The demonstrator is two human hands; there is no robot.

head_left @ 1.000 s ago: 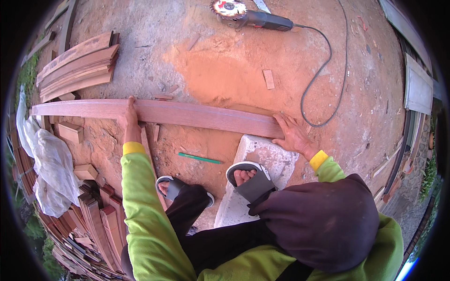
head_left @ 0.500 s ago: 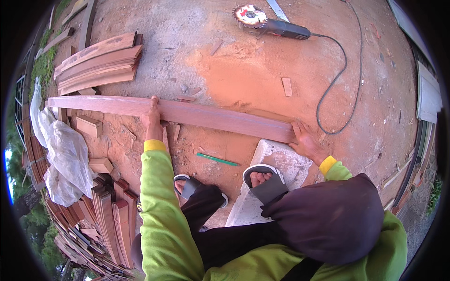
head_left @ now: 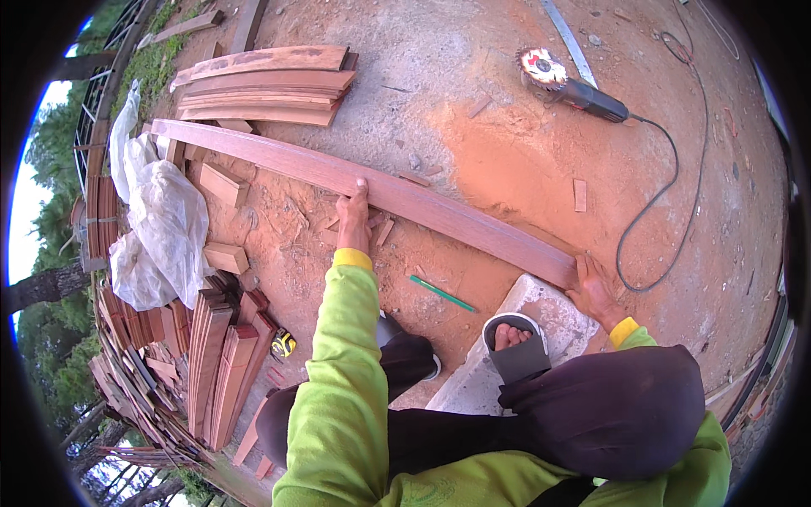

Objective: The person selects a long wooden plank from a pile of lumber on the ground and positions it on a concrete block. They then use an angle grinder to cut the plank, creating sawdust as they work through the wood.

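A long reddish wooden plank (head_left: 279,160) runs across the dusty ground from upper left to lower right. My left hand (head_left: 353,221) grips its near edge about mid-length. At the plank's right end, my right hand (head_left: 594,289) holds it beside a grey concrete block (head_left: 553,313). My sandalled foot (head_left: 515,338) rests on that block. A thin green pencil (head_left: 443,293) lies on the ground between my hands.
An angle grinder with a saw disc (head_left: 568,83) lies beyond the plank, its black cord (head_left: 667,194) looping right. A stack of planks (head_left: 270,84) sits at top left. White plastic sheeting (head_left: 160,220), offcuts and stacked boards (head_left: 215,363) are at left, with a tape measure (head_left: 283,344).
The view has shifted, so the plank now slants from upper left down to the right. Both hands keep their hold on it in the same places.
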